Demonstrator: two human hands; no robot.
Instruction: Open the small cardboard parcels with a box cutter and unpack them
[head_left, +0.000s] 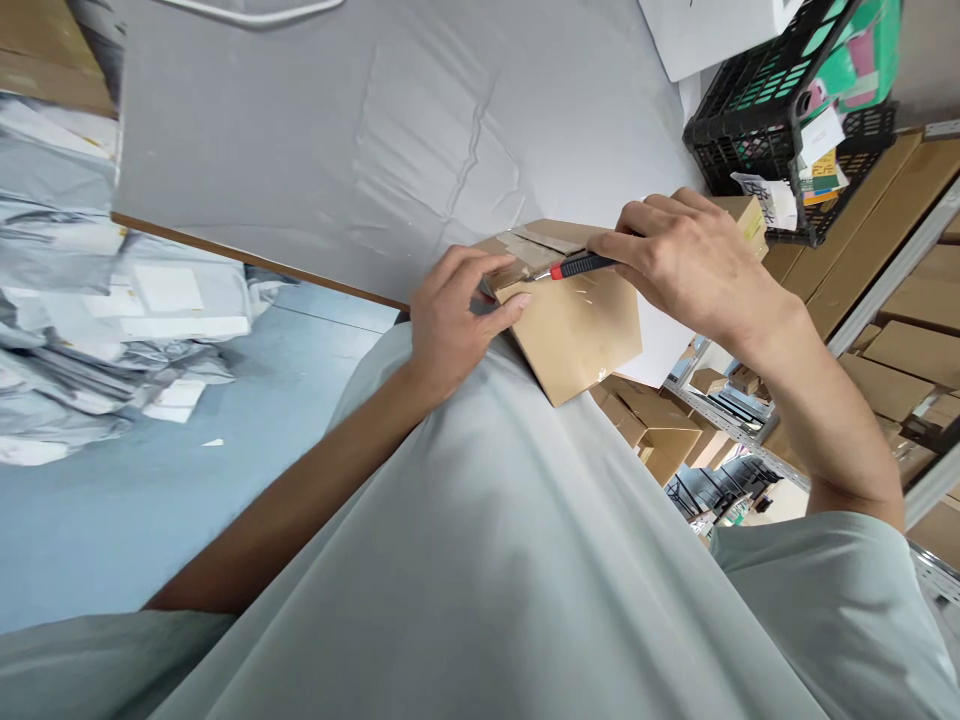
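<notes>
A small brown cardboard box (577, 335) with clear tape on its top rests at the edge of a grey-covered table (315, 150), pressed against my pale shirt. My left hand (454, 320) grips the box's near left corner, fingers curled over the taped flap. My right hand (690, 265) is closed round a red and black utility knife (577, 266). The knife's tip sits at the tape seam on the box top, close to my left fingertips.
A black plastic crate (787, 110) with coloured packets stands at the table's far right. Metal shelves (885, 300) with cardboard boxes run along the right. Grey mailer bags (90, 330) lie piled on the blue floor at left.
</notes>
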